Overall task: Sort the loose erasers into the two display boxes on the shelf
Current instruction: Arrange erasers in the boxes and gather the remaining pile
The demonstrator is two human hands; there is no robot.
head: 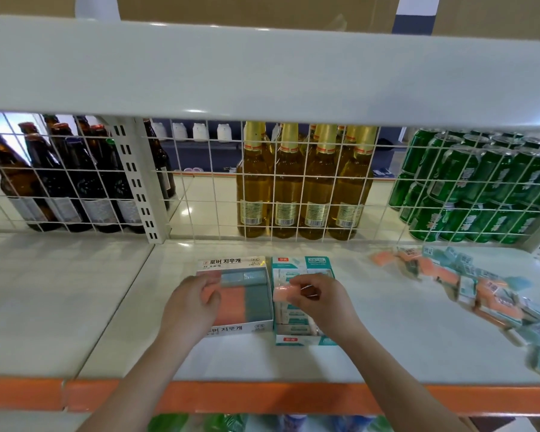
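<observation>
Head view: Step in hand is placing. The right hand (315, 296) pinches an orange eraser (283, 292) above the teal box (303, 339), just right of the white box (231, 330). The left hand (194, 300) rests curled in the white box; its grasp cannot be determined. Loose erasers (468, 288) lie well right. Next: likely seat the eraser among the white box's orange rows.

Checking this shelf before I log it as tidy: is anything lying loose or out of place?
Yes. A loose heap of orange and teal erasers sprawls across the right side of the shelf, outside both display boxes. The right hand pinches one orange eraser above the teal box.
</observation>
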